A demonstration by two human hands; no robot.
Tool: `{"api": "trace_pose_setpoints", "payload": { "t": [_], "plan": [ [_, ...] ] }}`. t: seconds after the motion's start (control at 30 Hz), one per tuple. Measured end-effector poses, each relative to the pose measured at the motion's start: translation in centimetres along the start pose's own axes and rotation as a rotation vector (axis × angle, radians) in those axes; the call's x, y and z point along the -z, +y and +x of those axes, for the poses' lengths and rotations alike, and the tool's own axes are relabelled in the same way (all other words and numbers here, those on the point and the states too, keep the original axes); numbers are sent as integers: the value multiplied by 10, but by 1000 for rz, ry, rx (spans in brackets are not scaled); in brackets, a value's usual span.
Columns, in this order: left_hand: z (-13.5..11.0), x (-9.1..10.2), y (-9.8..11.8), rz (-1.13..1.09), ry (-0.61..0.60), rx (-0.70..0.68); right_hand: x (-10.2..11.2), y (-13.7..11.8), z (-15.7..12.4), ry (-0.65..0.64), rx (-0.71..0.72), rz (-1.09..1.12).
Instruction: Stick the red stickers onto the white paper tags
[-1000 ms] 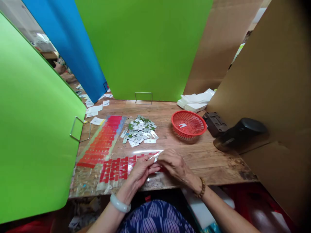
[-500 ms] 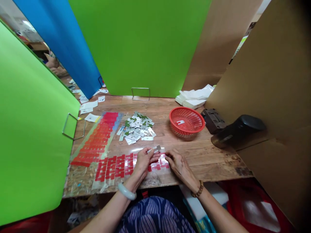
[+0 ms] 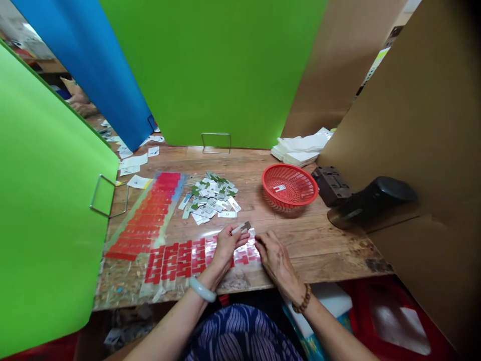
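Left grip [image 3: 224, 246] pinches metal tab [image 3: 242, 228]; right grip [image 3: 273, 254] on red sticker sheet [image 3: 176, 258], closure unclear. Best: tab level, sheet pressed flat.

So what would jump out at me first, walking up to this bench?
The bright green panels walling the wooden table, with a red basket at back right. In front, the left hand pinches a small grey piece over a sheet of red stickers, the right hand beside it at the sheet's edge.
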State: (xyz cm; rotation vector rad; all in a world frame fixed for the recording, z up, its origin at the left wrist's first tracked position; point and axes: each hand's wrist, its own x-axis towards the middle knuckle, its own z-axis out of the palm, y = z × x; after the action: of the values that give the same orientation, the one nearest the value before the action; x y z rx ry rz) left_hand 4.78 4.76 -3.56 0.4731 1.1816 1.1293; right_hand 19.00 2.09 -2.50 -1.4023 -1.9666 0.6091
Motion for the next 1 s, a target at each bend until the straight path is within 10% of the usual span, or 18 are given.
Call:
{"api": "trace_pose_setpoints", "payload": {
  "t": [0.67,1.0],
  "plan": [
    [-4,-7,1,10,61,-48,-16,6,1,49,-130,-87],
    [-5,-9,3,3,90,-55,-6,-4,-16,-56,55,-63]
  ]
}}
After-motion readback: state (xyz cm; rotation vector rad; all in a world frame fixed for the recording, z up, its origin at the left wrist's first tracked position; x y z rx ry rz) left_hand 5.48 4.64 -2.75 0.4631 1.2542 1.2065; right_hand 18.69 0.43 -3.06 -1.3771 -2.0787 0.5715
